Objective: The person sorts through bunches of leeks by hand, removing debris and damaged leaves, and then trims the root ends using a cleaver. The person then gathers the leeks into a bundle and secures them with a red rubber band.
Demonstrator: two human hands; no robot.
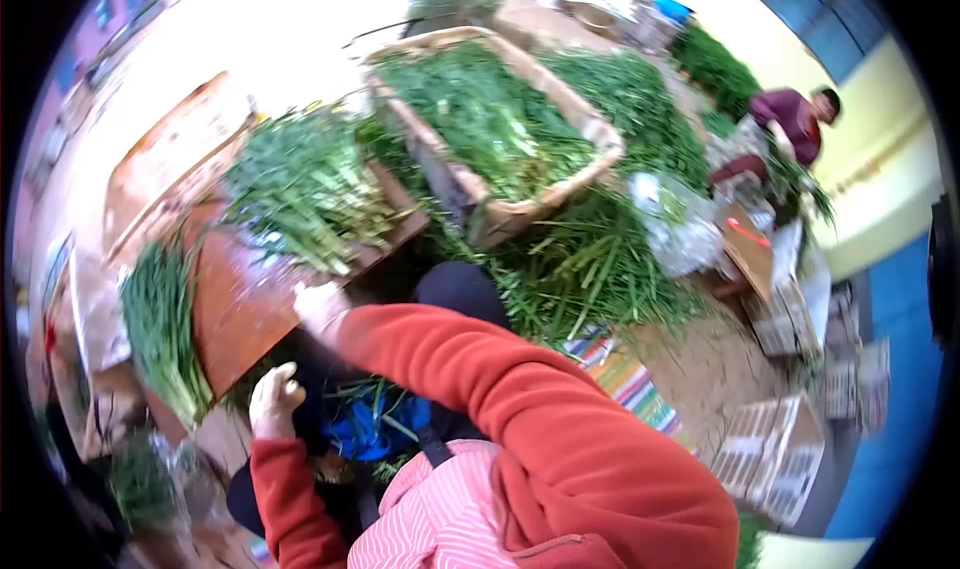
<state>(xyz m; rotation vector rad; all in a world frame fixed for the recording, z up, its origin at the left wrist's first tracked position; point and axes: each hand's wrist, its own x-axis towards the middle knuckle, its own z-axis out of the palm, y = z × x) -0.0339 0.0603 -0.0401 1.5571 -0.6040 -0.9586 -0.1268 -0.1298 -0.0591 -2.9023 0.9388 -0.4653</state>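
My left hand [277, 401], pale and apparently gloved, is raised beside the near edge of a brown board [235, 304]. Its fingers are curled in, and anything between them is too small to make out. My right hand [322, 307] reaches across to the board's near right edge, its fingers smeared by motion. Just beyond it, a large pile of long leafy greens [305, 184] lies on the board, pale stems toward me. A smaller bunch of greens [165, 329] lies along the board's left side. Below my hands, a blue plastic bag [365, 424] sits at my lap with loose leaves on it.
A big worn crate [480, 224] full of greens stands ahead. Loose greens [600, 269] cover the floor to its right, near a clear plastic bag [675, 224]. White baskets [770, 459] stand at lower right. Another person [795, 129] sits by the wall holding greens.
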